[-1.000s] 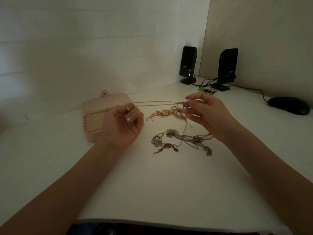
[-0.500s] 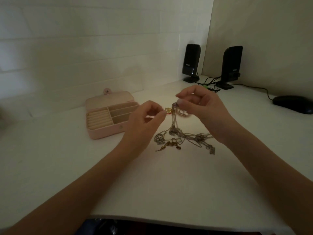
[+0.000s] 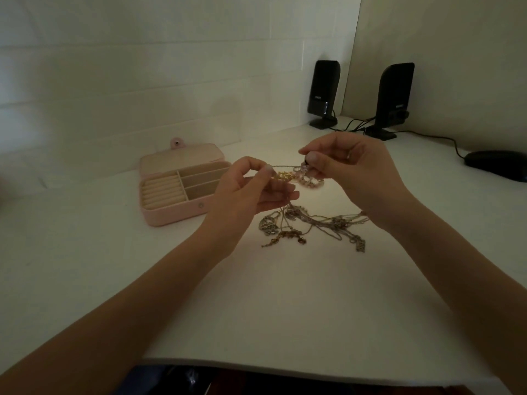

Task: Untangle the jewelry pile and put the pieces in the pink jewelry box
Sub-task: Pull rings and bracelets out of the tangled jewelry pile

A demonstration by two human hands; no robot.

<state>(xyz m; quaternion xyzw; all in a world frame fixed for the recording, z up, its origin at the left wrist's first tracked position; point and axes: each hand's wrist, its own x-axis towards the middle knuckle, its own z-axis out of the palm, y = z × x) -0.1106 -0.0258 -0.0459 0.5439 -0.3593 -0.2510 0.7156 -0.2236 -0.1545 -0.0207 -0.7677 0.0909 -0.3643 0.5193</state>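
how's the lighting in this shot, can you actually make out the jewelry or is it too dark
Head view: dim overall, with one warm pool of light on the white desk around the jewelry pile; the chains there read, though fine links blur together. The pink jewelry box is dimmer but clear; the speakers and mouse sink into shadow. Wide-angle bending shows at the edges.

Left hand point(image 3: 251, 192) covers near right corner of pink jewelry box point(image 3: 171, 201). Chain point(image 3: 286, 166) end lost between pinching fingers of right hand point(image 3: 353, 172). Jewelry pile point(image 3: 310, 226) strands too fine to separate. Mouse point(image 3: 497, 164) clipped at right edge of frame.
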